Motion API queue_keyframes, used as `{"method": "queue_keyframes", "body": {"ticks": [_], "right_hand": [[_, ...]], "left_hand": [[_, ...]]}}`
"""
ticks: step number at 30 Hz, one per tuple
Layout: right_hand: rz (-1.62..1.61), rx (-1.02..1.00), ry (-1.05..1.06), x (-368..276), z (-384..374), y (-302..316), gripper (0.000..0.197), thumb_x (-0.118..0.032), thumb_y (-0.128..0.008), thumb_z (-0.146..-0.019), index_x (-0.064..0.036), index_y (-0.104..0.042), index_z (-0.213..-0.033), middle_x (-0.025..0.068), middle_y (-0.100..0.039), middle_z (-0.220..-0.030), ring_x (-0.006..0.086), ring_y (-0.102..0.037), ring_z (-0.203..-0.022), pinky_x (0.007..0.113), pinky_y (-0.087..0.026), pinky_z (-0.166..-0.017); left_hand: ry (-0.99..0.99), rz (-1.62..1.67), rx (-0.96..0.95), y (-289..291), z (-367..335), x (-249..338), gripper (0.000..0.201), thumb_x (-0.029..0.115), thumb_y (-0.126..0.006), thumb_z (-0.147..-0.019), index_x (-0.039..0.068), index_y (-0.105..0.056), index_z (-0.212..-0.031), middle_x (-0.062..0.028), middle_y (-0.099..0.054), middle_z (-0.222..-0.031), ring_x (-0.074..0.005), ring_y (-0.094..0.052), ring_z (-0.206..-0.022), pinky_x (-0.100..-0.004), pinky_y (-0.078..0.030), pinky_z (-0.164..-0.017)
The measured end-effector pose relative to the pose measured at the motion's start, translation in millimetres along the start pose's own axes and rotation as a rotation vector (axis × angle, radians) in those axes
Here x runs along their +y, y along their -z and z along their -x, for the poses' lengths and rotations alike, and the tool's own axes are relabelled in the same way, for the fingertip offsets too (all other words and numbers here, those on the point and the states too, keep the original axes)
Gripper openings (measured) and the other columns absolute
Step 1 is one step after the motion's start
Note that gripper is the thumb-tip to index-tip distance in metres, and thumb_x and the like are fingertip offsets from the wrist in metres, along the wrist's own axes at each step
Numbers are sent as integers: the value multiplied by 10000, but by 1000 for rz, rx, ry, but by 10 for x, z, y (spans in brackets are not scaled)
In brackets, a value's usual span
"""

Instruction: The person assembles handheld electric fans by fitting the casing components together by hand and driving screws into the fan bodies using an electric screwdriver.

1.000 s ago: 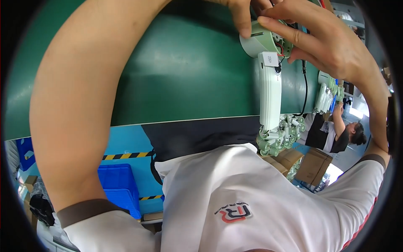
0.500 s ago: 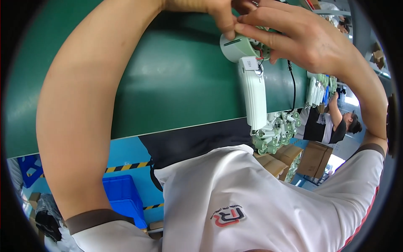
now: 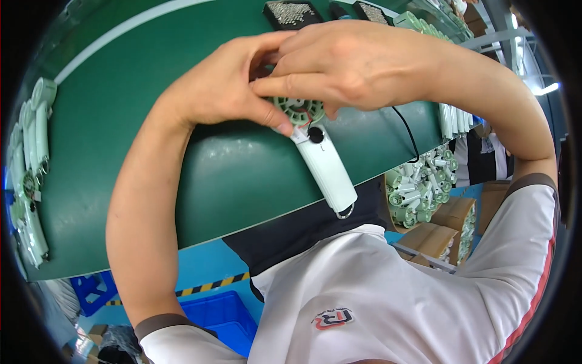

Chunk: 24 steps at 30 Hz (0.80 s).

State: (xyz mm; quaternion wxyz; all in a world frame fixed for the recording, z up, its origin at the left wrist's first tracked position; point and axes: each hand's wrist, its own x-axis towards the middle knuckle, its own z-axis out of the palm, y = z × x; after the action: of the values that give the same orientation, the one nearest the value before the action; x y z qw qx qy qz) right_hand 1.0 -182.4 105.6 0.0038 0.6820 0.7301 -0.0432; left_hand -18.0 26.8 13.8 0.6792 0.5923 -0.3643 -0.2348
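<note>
A handheld fan (image 3: 327, 167) with a white handle and pale green round head (image 3: 297, 109) lies over the green table's near edge. Its handle points toward me and ends in a metal ring. The head's face is uncovered, showing a slotted ring and thin red and black wires near the neck. My left hand (image 3: 224, 85) is closed round the head's left side, thumb pressed at the neck. Over the far and right side of the head bends my right hand (image 3: 357, 67), fingers curled in against the left hand. Both hands hide the head's far part, and any small piece between the fingertips.
Black trays of small metal parts (image 3: 293, 13) stand at the table's far side. More fans lie in a row at the left (image 3: 41, 130) and far right (image 3: 454, 121). A black cable (image 3: 411, 130) crosses the table. Below right is a box of fan parts (image 3: 418, 188); a blue bin (image 3: 224, 318) sits below left.
The fan has turned so its open head now faces up, and its handle slants to the right. Both hands have shifted left in view and closed in round the head.
</note>
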Motion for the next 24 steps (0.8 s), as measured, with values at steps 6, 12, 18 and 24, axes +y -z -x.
{"method": "queue_keyframes", "body": {"ticks": [6,12,18,24], "right_hand": [[10,20,0,-12,22,-51,514,-98,-681,-804,71,-618,-1286,159,-675,-905,330,-677,-872,427,-576,-779],[32,218,-85,192,476,75,560,-52,-744,-757,50,-616,-1292,187,-675,-1041,359,-680,-972,429,-584,-818],[473,-17,-189,634,1501,-194,498,-67,-612,-868,36,-573,-1353,204,-649,-1229,352,-639,-1161,463,-534,-988],[490,16,-146,700,1499,-603,467,-113,-577,-888,60,-583,-1321,221,-620,-1311,363,-575,-1297,486,-470,-1098]], "left_hand": [[63,-89,16,32,33,25,1085,-27,-964,-566,-18,-440,-1516,-97,-652,-1326,-186,-620,-1221,-356,-497,-1071],[47,-140,1,54,14,-42,1042,38,-968,-576,-11,-482,-1496,-105,-704,-1242,-180,-652,-1141,-356,-485,-1070],[86,-129,-18,19,-99,-12,1037,76,-974,-574,3,-502,-1495,-106,-720,-1213,-180,-664,-1100,-353,-471,-1075],[141,-114,-3,33,-62,15,1108,130,-1021,-527,-18,-490,-1488,-134,-713,-1234,-209,-659,-1163,-373,-465,-1095]]}}
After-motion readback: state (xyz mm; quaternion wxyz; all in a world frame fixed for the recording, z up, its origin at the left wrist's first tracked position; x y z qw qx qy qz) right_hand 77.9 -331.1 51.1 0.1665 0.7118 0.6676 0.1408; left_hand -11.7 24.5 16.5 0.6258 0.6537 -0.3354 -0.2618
